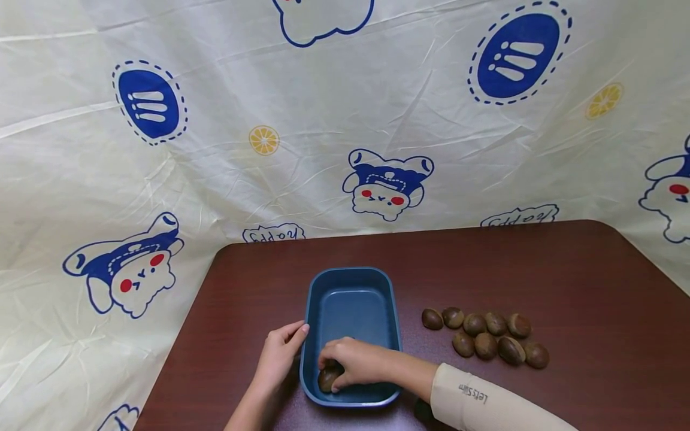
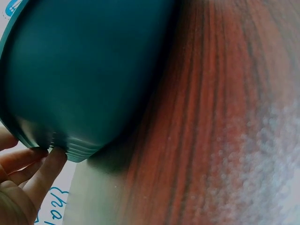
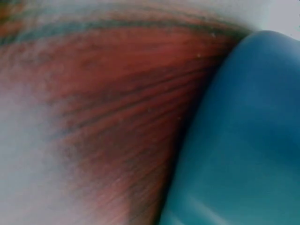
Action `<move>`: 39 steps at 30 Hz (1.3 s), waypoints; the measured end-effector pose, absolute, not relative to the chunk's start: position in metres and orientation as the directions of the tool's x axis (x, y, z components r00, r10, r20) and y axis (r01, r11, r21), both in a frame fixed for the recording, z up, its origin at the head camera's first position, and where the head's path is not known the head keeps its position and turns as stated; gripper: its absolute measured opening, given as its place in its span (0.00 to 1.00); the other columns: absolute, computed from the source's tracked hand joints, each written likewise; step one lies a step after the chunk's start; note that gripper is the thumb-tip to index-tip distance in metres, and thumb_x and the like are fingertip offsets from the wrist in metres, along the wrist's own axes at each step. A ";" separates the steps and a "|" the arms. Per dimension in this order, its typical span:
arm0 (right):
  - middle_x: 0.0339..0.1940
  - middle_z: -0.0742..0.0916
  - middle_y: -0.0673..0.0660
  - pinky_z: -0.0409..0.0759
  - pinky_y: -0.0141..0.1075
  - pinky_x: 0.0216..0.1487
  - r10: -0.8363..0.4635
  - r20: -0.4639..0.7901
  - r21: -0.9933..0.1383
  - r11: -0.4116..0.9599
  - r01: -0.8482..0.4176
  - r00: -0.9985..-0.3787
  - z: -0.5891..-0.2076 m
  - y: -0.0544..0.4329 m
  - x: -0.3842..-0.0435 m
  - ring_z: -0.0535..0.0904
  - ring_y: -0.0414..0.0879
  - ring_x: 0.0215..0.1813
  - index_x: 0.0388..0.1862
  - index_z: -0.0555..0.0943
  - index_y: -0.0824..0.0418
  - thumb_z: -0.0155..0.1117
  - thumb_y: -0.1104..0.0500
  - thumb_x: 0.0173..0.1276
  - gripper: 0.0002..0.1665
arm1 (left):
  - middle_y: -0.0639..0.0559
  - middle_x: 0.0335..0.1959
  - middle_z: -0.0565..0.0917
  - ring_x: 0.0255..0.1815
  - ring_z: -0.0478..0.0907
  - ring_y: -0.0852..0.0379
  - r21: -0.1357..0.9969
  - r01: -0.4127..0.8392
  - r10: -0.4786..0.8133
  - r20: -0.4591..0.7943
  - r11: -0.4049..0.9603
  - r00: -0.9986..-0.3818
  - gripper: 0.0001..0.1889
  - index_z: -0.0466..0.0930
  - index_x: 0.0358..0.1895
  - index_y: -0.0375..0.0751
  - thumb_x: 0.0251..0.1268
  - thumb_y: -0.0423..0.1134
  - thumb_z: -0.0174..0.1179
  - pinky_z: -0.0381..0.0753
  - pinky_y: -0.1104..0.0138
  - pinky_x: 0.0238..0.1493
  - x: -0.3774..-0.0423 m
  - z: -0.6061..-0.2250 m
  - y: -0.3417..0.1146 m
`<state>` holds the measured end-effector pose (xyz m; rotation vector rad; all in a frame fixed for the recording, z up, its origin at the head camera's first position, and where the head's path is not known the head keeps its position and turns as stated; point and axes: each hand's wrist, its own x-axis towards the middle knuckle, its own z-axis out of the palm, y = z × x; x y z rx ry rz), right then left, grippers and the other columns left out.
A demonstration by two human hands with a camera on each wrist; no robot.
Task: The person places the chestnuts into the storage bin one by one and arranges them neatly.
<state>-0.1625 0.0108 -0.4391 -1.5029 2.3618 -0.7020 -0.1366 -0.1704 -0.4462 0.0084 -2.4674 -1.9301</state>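
Note:
A blue rectangular plastic bin (image 1: 356, 308) stands on the table. My left hand (image 1: 280, 353) is at its left side, thumb at the rim; in the left wrist view the fingers (image 2: 49, 171) touch the outer wall near ridges. Inside the bin's near left corner, my right hand (image 1: 358, 362) has curled fingers and thumb around a brown chestnut (image 1: 327, 379), which is partly covered by the hand. The right wrist view shows only the bin's outer wall (image 3: 243, 140) and the table, not the hand.
To the right of the bin, several chestnuts (image 1: 485, 346) lie in two rough rows on the dark red-brown table (image 1: 593, 275). A white printed sheet (image 1: 215, 179) hangs behind the table's far edge. The right forearm, in a cream sleeve (image 1: 485, 398), crosses the bin's near right rim.

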 end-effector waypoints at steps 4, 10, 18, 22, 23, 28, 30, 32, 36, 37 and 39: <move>0.37 0.78 0.44 0.69 0.21 0.40 -0.899 0.042 -0.549 0.344 -0.762 -0.436 -0.438 0.012 -0.163 0.71 0.31 0.39 0.40 0.78 0.58 0.72 0.57 0.49 0.19 | 0.33 0.43 0.79 0.39 0.79 0.49 0.972 -0.005 -0.007 -0.003 0.235 -1.000 0.19 0.74 0.50 0.23 0.65 0.38 0.53 0.79 0.64 0.36 -0.136 -0.445 -0.171; 0.39 0.80 0.48 0.72 0.24 0.43 -0.881 0.076 -0.596 0.335 -0.729 -0.467 -0.426 0.017 -0.165 0.74 0.35 0.42 0.43 0.78 0.60 0.71 0.56 0.51 0.20 | 0.34 0.42 0.80 0.38 0.80 0.49 0.972 0.000 -0.003 0.001 0.233 -1.000 0.19 0.74 0.50 0.24 0.65 0.39 0.53 0.80 0.65 0.35 -0.135 -0.444 -0.171; 0.42 0.80 0.51 0.74 0.33 0.47 -0.826 0.103 -0.645 0.369 -0.669 -0.555 -0.405 0.031 -0.170 0.74 0.37 0.44 0.46 0.77 0.60 0.70 0.55 0.52 0.22 | 0.35 0.42 0.80 0.38 0.80 0.49 0.973 0.007 -0.013 0.010 0.230 -1.000 0.18 0.75 0.49 0.24 0.65 0.38 0.53 0.80 0.65 0.35 -0.134 -0.444 -0.170; 0.43 0.80 0.50 0.75 0.36 0.48 -0.798 0.125 -0.663 0.374 -0.648 -0.589 -0.397 0.042 -0.172 0.74 0.40 0.45 0.47 0.77 0.57 0.69 0.53 0.53 0.22 | 0.35 0.42 0.80 0.38 0.80 0.48 0.975 0.003 -0.017 0.007 0.222 -1.000 0.19 0.74 0.50 0.24 0.65 0.39 0.53 0.80 0.65 0.36 -0.134 -0.445 -0.171; 0.43 0.80 0.49 0.75 0.36 0.47 -0.790 0.130 -0.670 0.375 -0.640 -0.599 -0.396 0.046 -0.173 0.75 0.40 0.45 0.47 0.77 0.57 0.68 0.52 0.54 0.22 | 0.35 0.42 0.80 0.38 0.80 0.48 0.975 0.001 -0.017 0.005 0.222 -1.000 0.19 0.74 0.50 0.24 0.65 0.39 0.53 0.80 0.65 0.36 -0.134 -0.445 -0.171; 0.43 0.79 0.48 0.76 0.37 0.46 -0.739 0.166 -0.693 0.384 -0.610 -0.653 -0.389 0.065 -0.177 0.74 0.40 0.46 0.47 0.77 0.56 0.67 0.49 0.54 0.23 | 0.35 0.43 0.79 0.38 0.79 0.49 0.974 -0.005 -0.022 0.000 0.226 -1.000 0.19 0.74 0.50 0.24 0.65 0.39 0.53 0.80 0.65 0.35 -0.134 -0.445 -0.170; 0.44 0.80 0.49 0.76 0.37 0.46 -0.712 0.186 -0.697 0.390 -0.602 -0.677 -0.386 0.074 -0.179 0.74 0.41 0.47 0.48 0.77 0.57 0.67 0.49 0.54 0.24 | 0.34 0.43 0.79 0.38 0.79 0.49 0.975 -0.005 -0.024 0.000 0.223 -1.000 0.19 0.74 0.50 0.24 0.65 0.39 0.53 0.80 0.65 0.35 -0.134 -0.445 -0.170; 0.44 0.80 0.51 0.77 0.36 0.45 -0.681 0.210 -0.701 0.395 -0.594 -0.701 -0.384 0.083 -0.180 0.74 0.42 0.47 0.48 0.77 0.57 0.68 0.49 0.53 0.24 | 0.34 0.43 0.79 0.39 0.79 0.49 0.975 -0.005 -0.026 0.001 0.221 -1.000 0.19 0.74 0.50 0.24 0.65 0.39 0.53 0.80 0.64 0.35 -0.135 -0.445 -0.170; 0.44 0.80 0.51 0.77 0.37 0.44 -0.624 0.249 -0.696 0.417 -0.585 -0.741 -0.383 0.102 -0.183 0.74 0.43 0.46 0.48 0.77 0.58 0.68 0.50 0.53 0.25 | 0.35 0.43 0.79 0.39 0.79 0.49 0.975 -0.009 -0.031 -0.002 0.224 -1.000 0.19 0.75 0.50 0.25 0.64 0.39 0.53 0.80 0.65 0.36 -0.135 -0.447 -0.170; 0.44 0.80 0.51 0.77 0.38 0.44 -0.608 0.259 -0.698 0.420 -0.580 -0.751 -0.382 0.107 -0.184 0.74 0.43 0.46 0.48 0.77 0.58 0.68 0.50 0.53 0.25 | 0.35 0.43 0.79 0.39 0.79 0.49 0.974 -0.011 -0.031 -0.004 0.228 -1.000 0.19 0.75 0.50 0.25 0.64 0.39 0.54 0.80 0.65 0.36 -0.135 -0.447 -0.170; 0.44 0.80 0.49 0.77 0.38 0.44 -0.576 0.268 -0.705 0.428 -0.565 -0.772 -0.383 0.117 -0.184 0.75 0.44 0.46 0.48 0.77 0.58 0.69 0.51 0.52 0.25 | 0.35 0.43 0.79 0.40 0.79 0.50 0.972 -0.011 -0.030 -0.004 0.234 -1.000 0.19 0.75 0.50 0.25 0.64 0.39 0.54 0.79 0.65 0.36 -0.136 -0.449 -0.170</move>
